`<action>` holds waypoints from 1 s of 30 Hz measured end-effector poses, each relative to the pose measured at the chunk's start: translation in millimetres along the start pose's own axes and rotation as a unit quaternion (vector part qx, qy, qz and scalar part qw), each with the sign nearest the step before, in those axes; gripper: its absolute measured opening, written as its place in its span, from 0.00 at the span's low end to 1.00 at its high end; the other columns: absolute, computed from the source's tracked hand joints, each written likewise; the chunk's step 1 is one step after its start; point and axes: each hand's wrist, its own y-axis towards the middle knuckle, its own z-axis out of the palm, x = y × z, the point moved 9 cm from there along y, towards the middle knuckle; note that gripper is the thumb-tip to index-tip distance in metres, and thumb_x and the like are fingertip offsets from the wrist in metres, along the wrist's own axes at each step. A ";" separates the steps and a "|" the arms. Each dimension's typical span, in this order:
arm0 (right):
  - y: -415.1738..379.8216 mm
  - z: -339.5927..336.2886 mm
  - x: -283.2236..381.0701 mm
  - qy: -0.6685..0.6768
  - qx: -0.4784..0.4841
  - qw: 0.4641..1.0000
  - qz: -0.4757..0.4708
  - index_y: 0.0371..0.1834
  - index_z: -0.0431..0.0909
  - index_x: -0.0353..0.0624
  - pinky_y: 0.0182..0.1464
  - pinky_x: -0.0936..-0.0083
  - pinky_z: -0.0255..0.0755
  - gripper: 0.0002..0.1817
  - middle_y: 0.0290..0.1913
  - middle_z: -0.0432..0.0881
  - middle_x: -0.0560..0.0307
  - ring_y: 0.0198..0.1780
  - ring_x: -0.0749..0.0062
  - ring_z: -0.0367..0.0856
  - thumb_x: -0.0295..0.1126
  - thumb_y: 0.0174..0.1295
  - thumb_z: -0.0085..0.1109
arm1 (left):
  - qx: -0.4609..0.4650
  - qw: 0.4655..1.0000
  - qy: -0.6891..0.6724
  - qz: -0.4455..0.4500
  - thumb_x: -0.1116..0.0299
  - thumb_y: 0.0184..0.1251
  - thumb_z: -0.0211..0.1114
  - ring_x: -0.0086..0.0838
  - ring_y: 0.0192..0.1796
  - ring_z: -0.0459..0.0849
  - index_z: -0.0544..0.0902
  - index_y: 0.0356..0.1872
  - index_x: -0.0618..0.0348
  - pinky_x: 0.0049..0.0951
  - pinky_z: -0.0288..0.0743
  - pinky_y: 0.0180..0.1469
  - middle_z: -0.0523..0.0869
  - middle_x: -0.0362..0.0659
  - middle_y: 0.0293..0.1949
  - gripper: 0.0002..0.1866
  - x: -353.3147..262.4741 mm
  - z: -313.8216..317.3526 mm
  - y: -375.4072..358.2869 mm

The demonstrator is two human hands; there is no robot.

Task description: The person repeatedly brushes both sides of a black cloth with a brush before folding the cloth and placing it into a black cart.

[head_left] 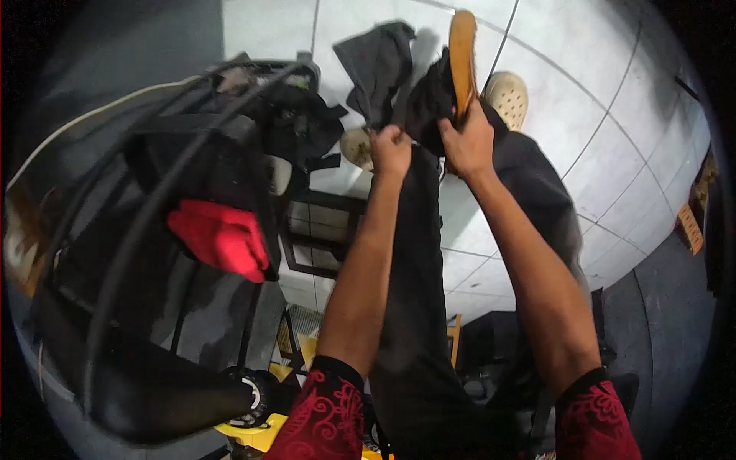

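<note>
My left hand (392, 153) is closed, thumb and fingers pinching the lower end of a dark grey piece of cloth (376, 65) that spreads out above it. My right hand (469, 146) grips a brush with a long, curved, tan wooden back (462, 54). A bunched black piece of fabric (431, 100) lies between the two hands, right against the brush and the right thumb. Both hands are over my legs in dark trousers (414, 307).
Beige clogs (508, 98) are on my feet on the white tiled floor (590, 146). To the left stands a black tubular frame (146, 207) with a red cloth (222, 234) on it. Several dark cloths (303, 126) lie beside its top end. Something yellow (257, 435) shows at the bottom.
</note>
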 end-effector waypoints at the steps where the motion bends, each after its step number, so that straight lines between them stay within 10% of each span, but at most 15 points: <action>1: 8.2 12.7 -15.6 -0.036 0.007 0.999 0.002 0.47 0.69 0.33 0.46 0.66 0.70 0.22 0.38 0.79 0.41 0.42 0.49 0.79 0.31 0.49 0.59 | -0.029 0.999 -0.029 0.019 0.69 0.54 0.61 0.45 0.36 0.80 0.82 0.30 0.64 0.37 0.72 0.41 0.82 0.53 0.29 0.08 7.7 1.6 11.6; 9: 16.3 56.3 -55.1 -0.014 0.041 0.997 0.065 0.38 0.69 0.33 0.47 0.64 0.71 0.18 0.35 0.79 0.37 0.41 0.45 0.79 0.32 0.48 0.62 | -0.011 0.994 -0.081 -0.078 0.72 0.57 0.61 0.38 0.40 0.83 0.83 0.38 0.66 0.32 0.73 0.44 0.85 0.52 0.37 0.10 57.7 19.9 59.5; 10: 12.0 57.3 -59.6 -0.038 0.051 0.993 0.099 0.39 0.70 0.33 0.46 0.72 0.70 0.19 0.35 0.78 0.45 0.38 0.60 0.79 0.34 0.48 0.61 | -0.020 0.992 -0.102 -0.066 0.73 0.56 0.61 0.37 0.39 0.83 0.82 0.36 0.65 0.31 0.73 0.43 0.84 0.51 0.35 0.08 55.4 19.5 52.2; 12: 0.5 50.9 -52.5 -0.030 0.047 0.994 0.095 0.40 0.70 0.33 0.46 0.72 0.70 0.19 0.35 0.78 0.45 0.37 0.60 0.79 0.34 0.48 0.61 | -0.056 0.987 -0.146 -0.034 0.74 0.54 0.64 0.36 0.32 0.81 0.78 0.30 0.63 0.32 0.72 0.39 0.82 0.47 0.27 0.05 52.5 17.6 40.4; 15: -22.1 23.5 -25.0 0.002 0.045 0.993 0.106 0.39 0.69 0.33 0.45 0.65 0.71 0.18 0.33 0.79 0.42 0.39 0.48 0.80 0.32 0.46 0.60 | -0.158 0.984 -0.069 0.044 0.76 0.52 0.65 0.35 0.43 0.77 0.71 0.40 0.65 0.31 0.69 0.47 0.77 0.52 0.39 0.15 6.7 -22.2 -18.3; 30: -281.7 -194.0 246.1 0.125 0.177 0.976 -0.036 0.38 0.69 0.33 0.38 0.77 0.69 0.16 0.29 0.74 0.56 0.33 0.75 0.72 0.28 0.47 0.61 | -0.092 0.957 -0.273 0.022 0.72 0.59 0.56 0.36 0.50 0.80 0.76 0.50 0.66 0.30 0.70 0.51 0.82 0.51 0.45 0.17 -185.3 -254.4 -357.2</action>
